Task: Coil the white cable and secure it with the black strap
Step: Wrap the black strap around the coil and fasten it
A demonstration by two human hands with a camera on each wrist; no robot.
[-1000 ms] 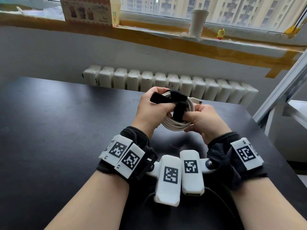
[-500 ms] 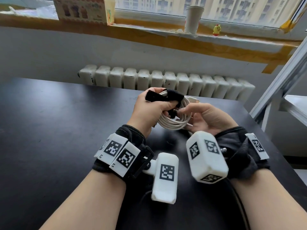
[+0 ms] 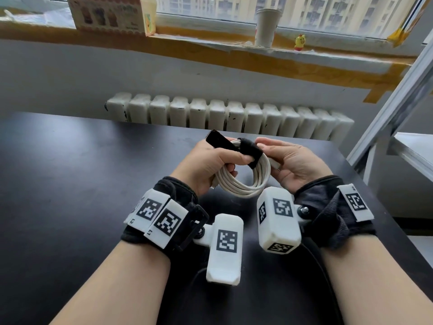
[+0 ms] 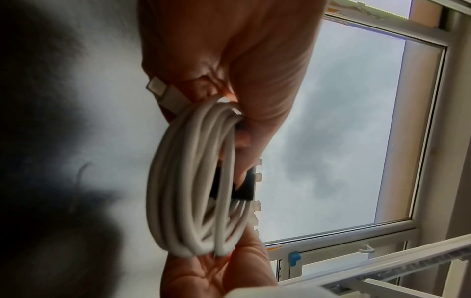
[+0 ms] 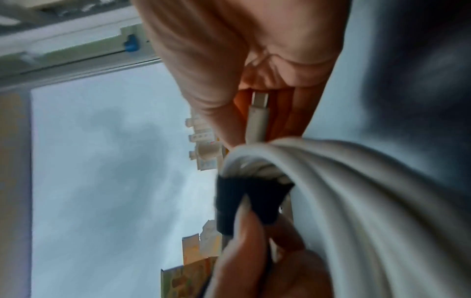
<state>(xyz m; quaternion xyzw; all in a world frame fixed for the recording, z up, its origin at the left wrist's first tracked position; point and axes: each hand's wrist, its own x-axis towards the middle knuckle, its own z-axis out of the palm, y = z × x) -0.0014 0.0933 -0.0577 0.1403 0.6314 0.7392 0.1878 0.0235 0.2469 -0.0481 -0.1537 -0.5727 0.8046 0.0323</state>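
In the head view the white cable (image 3: 243,184) is a coil of several loops held above the black table (image 3: 70,184). The black strap (image 3: 250,151) is wrapped over the coil's top, and its free end (image 3: 216,139) sticks out up and to the left. My left hand (image 3: 210,163) grips the coil's left side, thumb lying on the strap. My right hand (image 3: 293,160), palm turned toward me, cups the coil's right side with one digit tip on the strap. The left wrist view shows the coil (image 4: 193,181) and strap (image 4: 244,187). A connector (image 5: 257,113) lies between the right thumb and fingers.
A white radiator (image 3: 229,116) runs behind the table's far edge. On the windowsill stand a paper cup (image 3: 267,26), a printed box (image 3: 112,15) and a small yellow figure (image 3: 300,42). A metal frame (image 3: 398,102) rises at the right.
My right hand has turned palm-up and moved from under the coil to its right side. The coil has tipped flatter. The left hand keeps its hold.
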